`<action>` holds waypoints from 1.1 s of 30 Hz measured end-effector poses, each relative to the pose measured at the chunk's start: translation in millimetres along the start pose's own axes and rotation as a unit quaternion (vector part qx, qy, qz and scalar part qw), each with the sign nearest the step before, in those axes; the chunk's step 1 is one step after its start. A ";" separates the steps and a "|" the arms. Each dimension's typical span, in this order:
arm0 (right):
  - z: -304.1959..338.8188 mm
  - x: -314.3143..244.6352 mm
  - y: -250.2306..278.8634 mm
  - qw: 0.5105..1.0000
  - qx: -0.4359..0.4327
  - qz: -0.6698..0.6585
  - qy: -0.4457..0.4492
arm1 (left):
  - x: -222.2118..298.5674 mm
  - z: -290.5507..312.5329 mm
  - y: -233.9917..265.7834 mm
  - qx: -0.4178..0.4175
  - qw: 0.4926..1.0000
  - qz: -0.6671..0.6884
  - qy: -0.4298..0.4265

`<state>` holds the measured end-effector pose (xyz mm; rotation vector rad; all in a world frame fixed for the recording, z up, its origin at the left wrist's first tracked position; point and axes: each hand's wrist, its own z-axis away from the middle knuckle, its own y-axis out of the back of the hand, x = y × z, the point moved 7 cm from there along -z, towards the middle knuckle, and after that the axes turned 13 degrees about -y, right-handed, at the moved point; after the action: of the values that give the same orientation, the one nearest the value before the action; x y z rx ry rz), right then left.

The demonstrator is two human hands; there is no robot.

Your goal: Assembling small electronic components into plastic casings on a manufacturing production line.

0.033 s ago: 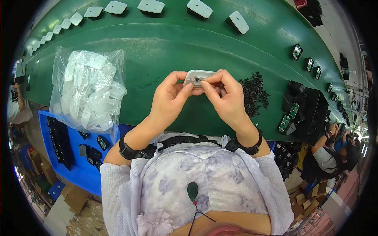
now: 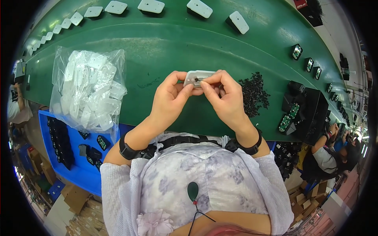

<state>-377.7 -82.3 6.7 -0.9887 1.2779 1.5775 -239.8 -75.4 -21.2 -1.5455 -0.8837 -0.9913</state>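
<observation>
Over the green bench, my left hand point(image 2: 167, 98) grips the left end of a translucent white plastic cover point(image 2: 191, 74), thumb on its near edge and fingers behind it. A small black part point(image 2: 196, 80) sits at the middle of the cover's inner face. My right hand point(image 2: 228, 98) is closed in a pinch, its thumb and index fingertips at this part; the other fingers curl beneath. Right of that hand lies a heap of small black parts point(image 2: 255, 96). To the left, a clear plastic bag point(image 2: 88, 92) holds many similar white covers.
Black housings with white covers point(image 2: 151, 6) line the bench's far side. More housings with green circuit boards point(image 2: 297, 51) stand at the right, near a black box point(image 2: 315, 114). A blue tray point(image 2: 75, 173) sits at the lower left. Another person point(image 2: 330, 157) works at far right.
</observation>
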 end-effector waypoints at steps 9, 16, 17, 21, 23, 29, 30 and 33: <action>-1.4 17.3 -16.3 0.981 -0.048 -0.170 -0.084 | 10.5 -2.2 2.0 -0.028 0.987 -0.120 -0.104; 2.0 -3.8 21.2 0.994 0.096 0.023 0.039 | 4.4 -2.0 4.2 -0.002 1.000 0.000 -0.016; 0.2 -9.0 19.2 0.996 0.058 0.040 0.054 | 3.8 -2.1 2.3 -0.007 1.000 0.002 -0.013; -1.9 15.2 9.5 0.996 -0.060 -0.049 -0.033 | -1.3 -4.9 -7.0 -0.037 0.999 -0.005 0.007; -3.7 16.2 10.1 0.996 -0.065 -0.033 -0.055 | -3.7 -6.5 -8.2 -0.047 0.998 -0.034 0.022; -7.5 23.5 34.6 0.998 -0.010 -0.047 -0.052 | -11.1 -16.2 -12.3 -0.041 0.995 -0.057 0.063; -8.7 23.4 40.2 0.995 -0.037 -0.057 -0.069 | -14.4 -22.2 -14.3 -0.055 0.995 -0.052 0.065; -10.5 2.1 107.8 0.976 0.126 0.163 0.065 | -14.3 -48.6 8.2 -0.046 0.982 -0.183 0.017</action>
<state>-479.6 -104.3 36.2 -0.7584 1.7554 1.5583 -245.0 -125.2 -32.3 -1.4646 -1.1373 -1.3335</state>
